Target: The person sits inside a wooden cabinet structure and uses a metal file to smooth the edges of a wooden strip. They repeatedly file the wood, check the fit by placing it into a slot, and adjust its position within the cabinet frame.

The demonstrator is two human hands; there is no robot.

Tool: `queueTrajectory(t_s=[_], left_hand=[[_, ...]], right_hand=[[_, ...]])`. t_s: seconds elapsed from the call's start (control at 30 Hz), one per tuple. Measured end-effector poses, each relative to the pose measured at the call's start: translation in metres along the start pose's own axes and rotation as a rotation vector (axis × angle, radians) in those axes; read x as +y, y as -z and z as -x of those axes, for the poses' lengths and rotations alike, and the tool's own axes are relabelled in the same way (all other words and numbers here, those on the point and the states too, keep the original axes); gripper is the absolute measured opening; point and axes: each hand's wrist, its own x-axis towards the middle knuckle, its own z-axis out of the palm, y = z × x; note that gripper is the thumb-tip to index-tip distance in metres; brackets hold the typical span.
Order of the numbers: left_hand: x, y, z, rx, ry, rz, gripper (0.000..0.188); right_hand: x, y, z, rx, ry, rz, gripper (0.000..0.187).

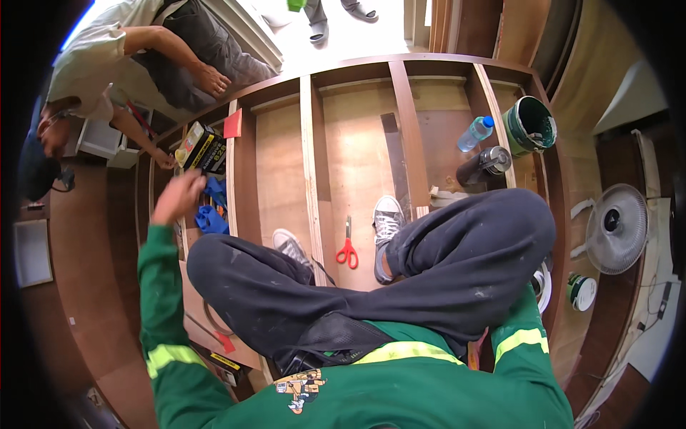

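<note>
My left hand reaches out to the left, smeared by motion, so its fingers and anything in them are unclear. Just beyond it a black and yellow adhesive tin leans inside a wooden frame. A crumpled blue cloth lies close to the same hand. Red-handled scissors rest on the panel between my shoes. Below my right knee only the right sleeve shows; the hand itself is hidden.
A co-worker's hand is beside the tin. To the right stand a water bottle, a dark flask and a green bucket. Farther right are a fan and a small tub. A red square sits on a slat.
</note>
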Motion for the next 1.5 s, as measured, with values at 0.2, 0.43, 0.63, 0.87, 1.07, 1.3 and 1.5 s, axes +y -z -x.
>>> queueTrajectory(t_s=[0.2, 0.43, 0.63, 0.87, 1.07, 1.3, 1.5], left_hand=[[0.183, -0.007, -0.101, -0.602, -0.407, 0.147, 0.051], [0.316, -0.063, -0.145, -0.536, -0.386, -0.312, 0.049], [0.314, -0.24, -0.168, -0.643, -0.659, 0.409, 0.063], [0.385, -0.344, -0.007, -0.384, -0.594, 0.848, 0.068], [0.374, -0.351, -0.021, -0.789, -0.692, 0.567, 0.068], [0.335, -0.374, -0.024, -0.826, -0.386, 0.927, 0.054], [0.36, -0.363, -0.021, -0.772, 0.311, 1.829, 0.039]], right_hand=[[0.012, 0.012, 0.004, 0.028, 0.036, -0.061, 0.061], [0.015, 0.109, 0.038, 0.223, 0.072, -0.331, 0.062], [-0.102, 0.215, 0.05, 0.219, 0.236, -0.422, 0.063], [-0.197, 0.236, 0.069, 0.004, 0.546, -0.368, 0.038], [-0.294, 0.16, 0.084, -0.251, 1.094, 0.211, 0.036], [-0.262, 0.08, 0.095, -0.515, 1.37, 0.935, 0.034], [-0.236, 0.05, 0.088, -0.534, 1.314, 1.064, 0.035]])
